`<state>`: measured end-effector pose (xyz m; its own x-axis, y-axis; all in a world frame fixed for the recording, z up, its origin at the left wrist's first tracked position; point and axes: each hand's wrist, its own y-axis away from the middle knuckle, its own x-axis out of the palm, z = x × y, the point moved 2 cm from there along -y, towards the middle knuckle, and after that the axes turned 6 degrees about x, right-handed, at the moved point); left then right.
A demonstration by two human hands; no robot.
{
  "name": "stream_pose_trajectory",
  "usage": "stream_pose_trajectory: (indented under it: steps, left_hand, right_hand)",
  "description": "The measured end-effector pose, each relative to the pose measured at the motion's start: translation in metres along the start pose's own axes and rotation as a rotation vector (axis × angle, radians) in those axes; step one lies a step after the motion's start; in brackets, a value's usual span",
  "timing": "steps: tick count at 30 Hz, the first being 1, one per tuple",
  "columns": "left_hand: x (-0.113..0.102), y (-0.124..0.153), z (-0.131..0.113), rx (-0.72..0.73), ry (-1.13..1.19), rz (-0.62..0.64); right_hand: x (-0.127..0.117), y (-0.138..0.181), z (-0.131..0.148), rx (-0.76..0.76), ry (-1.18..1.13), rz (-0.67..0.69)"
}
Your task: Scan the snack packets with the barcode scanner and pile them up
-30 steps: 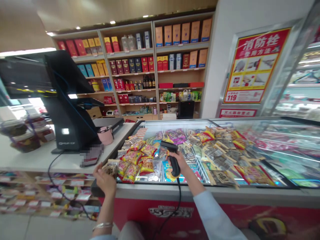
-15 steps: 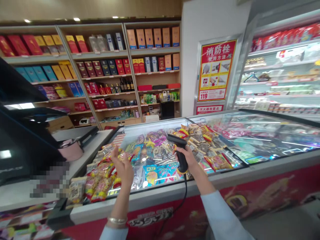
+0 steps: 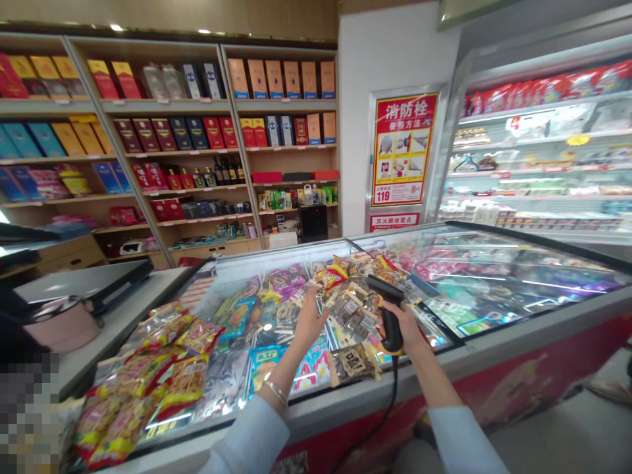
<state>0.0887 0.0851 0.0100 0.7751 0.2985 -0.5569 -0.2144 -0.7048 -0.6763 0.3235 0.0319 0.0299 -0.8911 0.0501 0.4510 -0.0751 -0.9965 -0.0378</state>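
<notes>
My right hand (image 3: 407, 324) is wrapped round the grip of a black barcode scanner (image 3: 392, 322), its cable hanging over the freezer's front edge. Fingers apart, my left hand (image 3: 310, 317) reaches over the chest freezer's glass top, close to a heap of clear snack packets (image 3: 353, 316). Whether its fingertips touch a packet I cannot tell. A dark snack packet with a pale label (image 3: 351, 362) lies between my two hands, near the front edge. To the left, red and yellow snack packets (image 3: 185, 382) are piled on the glass.
The chest freezer's front rim (image 3: 474, 352) runs across in front of me. On the left counter stands a pink container (image 3: 62, 326). Shelves of boxed goods (image 3: 182, 135) line the back wall, a red poster (image 3: 405, 148) hangs beside them, and a lit display fridge (image 3: 538, 158) is at right.
The view has turned to the right. My left hand has moved from beside the left pile towards the heap in the middle. The scanner has stayed in my right hand.
</notes>
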Motion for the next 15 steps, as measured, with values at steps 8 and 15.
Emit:
stream_pose_trajectory:
  steps: [8,15]
  left_hand:
    - [0.016,0.013,0.018,-0.028,-0.111,0.166]
    - [0.027,0.011,0.01,-0.067,-0.109,0.317]
  right_hand:
    - [-0.022,-0.017,0.0,0.013,-0.065,0.042]
    - [-0.027,-0.025,-0.005,0.036,-0.041,0.076]
